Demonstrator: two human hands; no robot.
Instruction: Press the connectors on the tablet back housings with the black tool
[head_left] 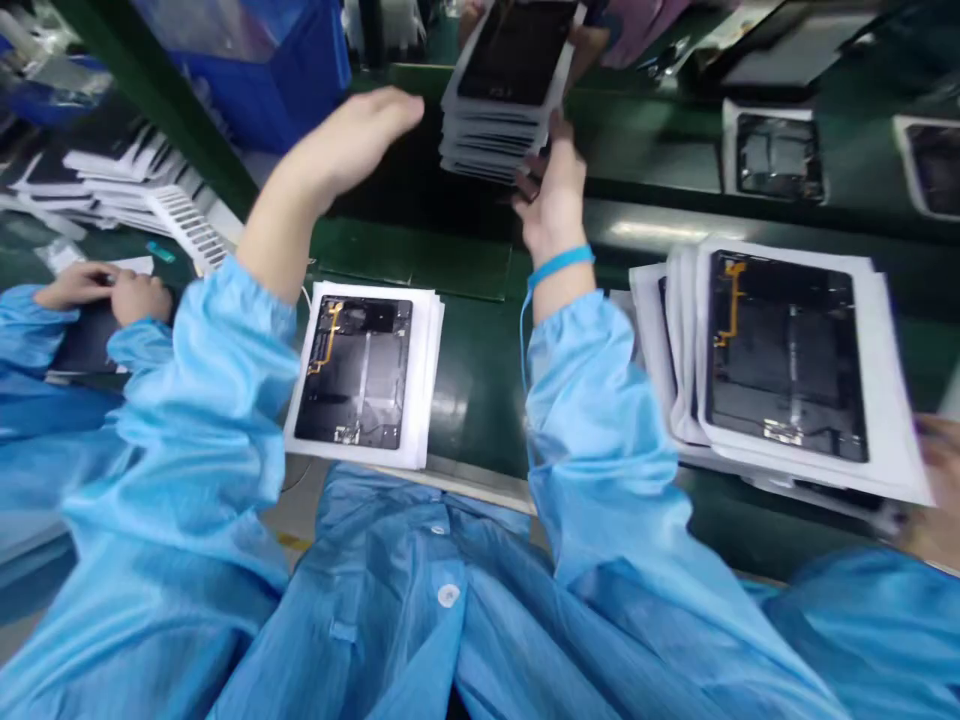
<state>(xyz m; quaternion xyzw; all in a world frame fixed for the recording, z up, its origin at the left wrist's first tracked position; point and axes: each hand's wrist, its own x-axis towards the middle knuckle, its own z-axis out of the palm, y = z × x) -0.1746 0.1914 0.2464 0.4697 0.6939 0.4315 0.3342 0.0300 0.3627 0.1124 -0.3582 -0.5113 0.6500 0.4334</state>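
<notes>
Stack of tablet panels (501,100), dark faces up on white backings, about seven layers, edges slightly fanned. Tilted, raised above the green conveyor belt (465,260), far end cut off by the frame. Lower edge against the fingers of the right hand (553,195), grip unclear through blur. Left hand (349,135) open, just beside, not touching.

Tablet-panel stack (510,60) (far end cut off at the top)
</notes>
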